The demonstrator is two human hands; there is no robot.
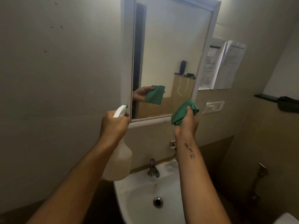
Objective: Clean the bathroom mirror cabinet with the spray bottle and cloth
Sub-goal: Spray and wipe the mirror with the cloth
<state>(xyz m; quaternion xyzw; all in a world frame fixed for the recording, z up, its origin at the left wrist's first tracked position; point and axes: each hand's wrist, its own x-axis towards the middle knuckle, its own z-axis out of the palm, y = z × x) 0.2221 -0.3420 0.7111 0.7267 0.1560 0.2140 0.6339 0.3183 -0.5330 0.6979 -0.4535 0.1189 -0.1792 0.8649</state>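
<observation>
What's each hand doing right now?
Left hand: grips the spray bottle at its neck.
Right hand: holds the green cloth, bunched.

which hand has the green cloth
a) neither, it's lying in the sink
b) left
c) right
c, the right hand holds the bunched green cloth near the mirror's lower right corner, while the left hand grips the spray bottle.

Left hand (114, 125) gripping spray bottle (119, 162), right hand (187, 125) holding green cloth (182, 111), mirror cabinet (163, 62)
</observation>
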